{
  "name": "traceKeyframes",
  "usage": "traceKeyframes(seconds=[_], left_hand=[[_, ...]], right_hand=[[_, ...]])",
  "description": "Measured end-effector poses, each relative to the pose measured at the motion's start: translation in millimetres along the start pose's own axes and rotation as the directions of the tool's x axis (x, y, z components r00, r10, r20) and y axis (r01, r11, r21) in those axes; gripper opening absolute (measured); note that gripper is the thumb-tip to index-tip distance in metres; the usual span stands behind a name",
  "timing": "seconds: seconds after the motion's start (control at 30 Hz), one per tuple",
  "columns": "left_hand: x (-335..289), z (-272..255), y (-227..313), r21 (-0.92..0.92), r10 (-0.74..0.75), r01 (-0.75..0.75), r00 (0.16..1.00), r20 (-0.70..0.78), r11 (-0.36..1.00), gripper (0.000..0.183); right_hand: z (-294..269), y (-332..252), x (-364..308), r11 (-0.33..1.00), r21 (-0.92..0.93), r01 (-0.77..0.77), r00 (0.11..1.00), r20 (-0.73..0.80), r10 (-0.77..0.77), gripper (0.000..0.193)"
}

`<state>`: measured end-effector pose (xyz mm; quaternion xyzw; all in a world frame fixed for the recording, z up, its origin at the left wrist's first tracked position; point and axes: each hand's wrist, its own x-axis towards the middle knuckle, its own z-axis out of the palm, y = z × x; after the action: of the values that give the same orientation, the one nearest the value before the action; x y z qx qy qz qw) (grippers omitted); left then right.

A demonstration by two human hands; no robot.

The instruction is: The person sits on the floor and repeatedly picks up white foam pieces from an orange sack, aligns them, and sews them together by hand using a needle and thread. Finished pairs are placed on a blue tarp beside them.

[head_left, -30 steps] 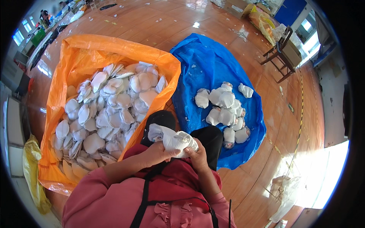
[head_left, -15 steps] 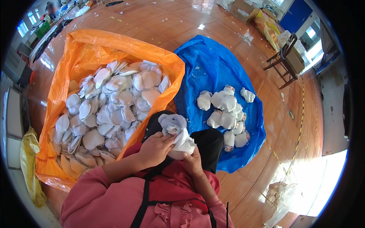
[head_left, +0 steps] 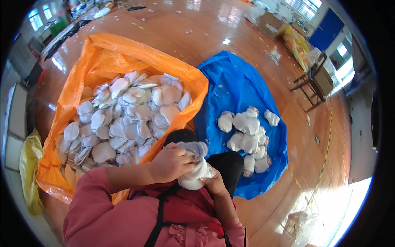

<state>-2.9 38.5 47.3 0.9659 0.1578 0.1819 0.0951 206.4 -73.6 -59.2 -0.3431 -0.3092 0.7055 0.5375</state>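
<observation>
Over my lap, both hands hold a small plush toy piece (head_left: 191, 181) with a grey fuzzy top, a small eye-like detail and a white cloth part below. My left hand (head_left: 169, 164) is closed round its upper left side, the fingers covering part of the grey. My right hand (head_left: 214, 182) pinches the white cloth at its lower right. To the left, an orange bag (head_left: 101, 47) is filled with flat, rounded white plush pieces (head_left: 117, 111). At the right, several stuffed white bundles (head_left: 249, 144) lie on a blue bag (head_left: 230, 76), some showing coloured ends.
A wooden chair (head_left: 314, 84) stands on the tiled floor (head_left: 173, 37) at the far right, with cardboard boxes (head_left: 271, 24) beyond it. Against the left side lies a yellow sack (head_left: 31, 168). Clear plastic (head_left: 302, 226) rests at the lower right. Small scraps dot the floor.
My left hand has shifted up over the grey top, now covering more of it. The toy piece sits slightly lower in view. The whole view has shifted a little.
</observation>
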Motion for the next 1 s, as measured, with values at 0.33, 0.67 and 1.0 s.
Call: traceKeyframes(seconds=[0.33,0.67,1.0], left_hand=[[-11.4,42.1,-0.8,-0.381,-0.108,-0.049,0.919,-0.380,0.923,0.065],[-16.0,23.1,2.2,-0.716,-0.327,0.297,0.940,0.101,0.632,0.043],[11.6,28.5,-16.4,-0.204,0.102,-0.137,0.980,-0.173,0.969,0.060]], right_hand=[[-7.8,-6.5,-1.5,0.996,-0.018,0.085,0.996,0.022,-0.084,0.054],[-11.8,-33.8,-3.3,0.733,-0.666,0.136,0.988,0.142,-0.054,0.024],[8.8,-38.0,11.7,0.905,-0.421,-0.057,0.997,0.024,0.074,0.054]])
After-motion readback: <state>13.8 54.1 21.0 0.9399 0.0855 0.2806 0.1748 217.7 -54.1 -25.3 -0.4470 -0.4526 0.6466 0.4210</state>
